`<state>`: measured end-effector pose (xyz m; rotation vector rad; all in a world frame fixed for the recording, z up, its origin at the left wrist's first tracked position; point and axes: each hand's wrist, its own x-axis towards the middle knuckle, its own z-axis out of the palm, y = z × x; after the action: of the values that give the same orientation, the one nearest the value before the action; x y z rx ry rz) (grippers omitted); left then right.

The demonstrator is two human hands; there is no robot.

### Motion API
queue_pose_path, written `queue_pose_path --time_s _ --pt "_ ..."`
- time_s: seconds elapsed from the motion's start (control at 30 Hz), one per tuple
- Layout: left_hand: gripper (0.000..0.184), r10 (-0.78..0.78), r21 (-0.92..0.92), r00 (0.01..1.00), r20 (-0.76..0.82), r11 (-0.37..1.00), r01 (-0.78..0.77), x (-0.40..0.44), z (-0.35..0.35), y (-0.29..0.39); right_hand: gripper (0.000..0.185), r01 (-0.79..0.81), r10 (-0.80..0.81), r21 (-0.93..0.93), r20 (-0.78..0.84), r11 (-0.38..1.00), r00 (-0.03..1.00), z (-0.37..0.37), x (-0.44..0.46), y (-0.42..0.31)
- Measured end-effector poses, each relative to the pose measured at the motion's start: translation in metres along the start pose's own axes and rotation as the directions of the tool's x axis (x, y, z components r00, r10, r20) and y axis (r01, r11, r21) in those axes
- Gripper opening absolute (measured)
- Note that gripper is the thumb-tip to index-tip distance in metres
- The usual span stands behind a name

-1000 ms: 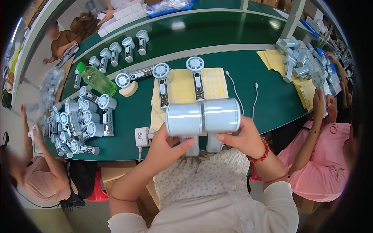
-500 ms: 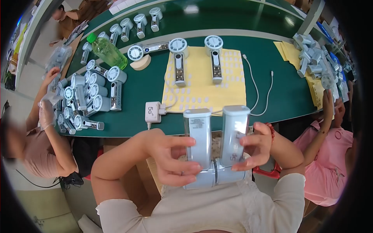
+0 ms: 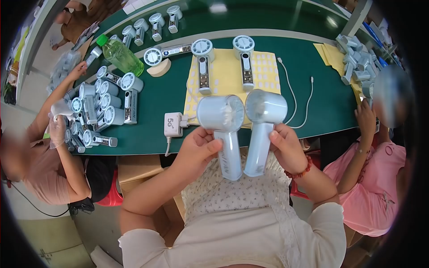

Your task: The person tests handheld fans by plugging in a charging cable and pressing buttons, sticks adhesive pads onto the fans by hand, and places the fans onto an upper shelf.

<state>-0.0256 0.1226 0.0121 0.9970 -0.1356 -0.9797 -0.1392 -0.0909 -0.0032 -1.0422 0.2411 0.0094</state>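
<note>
My left hand [image 3: 199, 148] grips the handle of a light-blue handheld fan [image 3: 219, 112], fingers round it and thumb in front. A matching handheld fan [image 3: 269, 108] is held by its handle in my right hand [image 3: 288, 145], which has a red bead bracelet at the wrist. Both fans have their round heads up, side by side above the table's front edge, handles leaning together at the bottom. Beyond them, two more fans [image 3: 203, 73] [image 3: 246, 71] lie on a yellow sheet [image 3: 223, 100] dotted with small pale stickers.
A white charger [image 3: 173, 124] marked 5G and a white cable [image 3: 308, 105] lie on the green table [image 3: 156, 98]. Left are a green bottle [image 3: 121, 57] and many piled fans [image 3: 107, 96]; a person's gloved hand [image 3: 57, 127] works there. Another person in pink [image 3: 357, 183] sits right.
Both fans have turned over from heads down to heads up, and my hands have shifted to the outer sides of the handles. The left neighbour's far hand has moved up, reaching a fan.
</note>
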Motion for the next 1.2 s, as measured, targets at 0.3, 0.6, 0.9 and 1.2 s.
queue_pose_path --time_s 0.3,0.6,0.9,1.2 --pt "0.067 -0.01 -0.322 0.941 0.338 0.938 0.126 0.01 -0.002 -0.029 0.064 -0.091 -0.053 0.365 0.367 0.927 0.929 -0.028 -0.009 0.023" --pt "0.04 0.469 0.836 0.879 0.087 0.446 -0.321 0.058 0.079 0.059 0.026 0.297 -0.597 -0.634 -0.328 0.714 0.732 -0.038 0.006 -0.076" --pt "0.048 0.613 0.971 0.753 0.238 -0.173 -0.166 0.208 0.122 0.023 0.042 -0.203 -0.771 -0.955 -0.296 0.218 0.564 -0.088 0.105 -0.115" --pt "0.06 0.551 0.946 0.785 0.284 -0.295 -0.135 0.207 0.131 0.018 0.062 -0.489 -0.822 -0.871 -0.309 0.044 0.478 -0.147 0.097 -0.135"
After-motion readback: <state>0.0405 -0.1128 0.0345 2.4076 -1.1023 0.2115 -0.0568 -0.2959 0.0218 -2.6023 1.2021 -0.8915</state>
